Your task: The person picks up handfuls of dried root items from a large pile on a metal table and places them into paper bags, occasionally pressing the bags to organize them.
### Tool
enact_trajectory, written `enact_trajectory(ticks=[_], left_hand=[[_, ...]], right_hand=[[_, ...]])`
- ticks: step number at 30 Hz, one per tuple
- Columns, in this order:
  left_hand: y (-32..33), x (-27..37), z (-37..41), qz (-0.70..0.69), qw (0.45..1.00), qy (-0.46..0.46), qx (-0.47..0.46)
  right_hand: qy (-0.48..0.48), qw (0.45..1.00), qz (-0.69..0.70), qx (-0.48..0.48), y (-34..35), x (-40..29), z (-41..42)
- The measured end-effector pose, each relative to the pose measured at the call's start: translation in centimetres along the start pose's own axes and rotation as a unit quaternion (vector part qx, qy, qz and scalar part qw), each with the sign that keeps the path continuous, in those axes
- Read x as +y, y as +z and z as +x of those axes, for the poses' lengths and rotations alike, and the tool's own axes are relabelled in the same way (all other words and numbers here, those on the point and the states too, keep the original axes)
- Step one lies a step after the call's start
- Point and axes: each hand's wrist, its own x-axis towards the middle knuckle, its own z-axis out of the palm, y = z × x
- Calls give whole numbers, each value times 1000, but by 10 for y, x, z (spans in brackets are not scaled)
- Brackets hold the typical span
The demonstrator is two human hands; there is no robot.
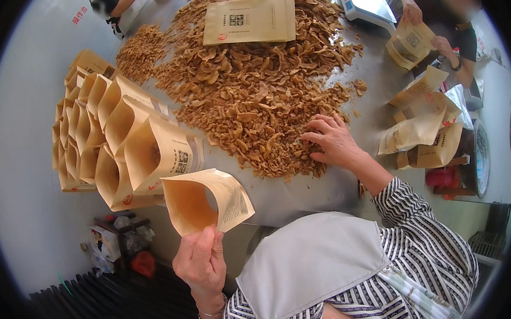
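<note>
My left hand (pixel 202 257) pinches the rim of a kraft paper pouch (pixel 231 195), whose mouth is spread wide and faces up toward me. No food shows inside it from here. Over the table's near side, my right hand (pixel 335 142) rests with spread, curved fingers on the edge of a big heap of dried brown slices (pixel 253 112). Whether any pieces are under those fingertips is hidden. Small broken bits lie thickest along the heap's near edge, close to that hand.
Rows of opened kraft pouches (pixel 119 132) stand at left. Flat pouches (pixel 248 21) lie stacked on the heap. A finer pile (pixel 141 53) sits beyond. A scale (pixel 366 4) stands far right on the metal table (pixel 279 197). Another person holds a pouch (pixel 409 43) near more pouches (pixel 427 120).
</note>
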Motion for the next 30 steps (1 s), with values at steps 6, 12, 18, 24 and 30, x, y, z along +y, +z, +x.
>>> enact_trajectory(ticks=[6, 12, 18, 24, 30], left_hand=[[1, 1, 0, 3, 1000, -2, -8], [3, 4, 4, -1, 1000, -2, -16], [2, 1, 6, 4, 1000, 2, -16], [3, -3, 4, 6, 1000, -18, -12], [5, -5, 12, 4, 1000, 4, -19]], right_hand=[[37, 994, 90, 39, 7, -9, 71], [47, 998, -2, 33, 37, -10, 150], [43, 983, -16, 180, 55, 46, 165], [-22, 992, 47, 118, 34, 5, 153], [-212, 974, 32, 77, 67, -54, 157]])
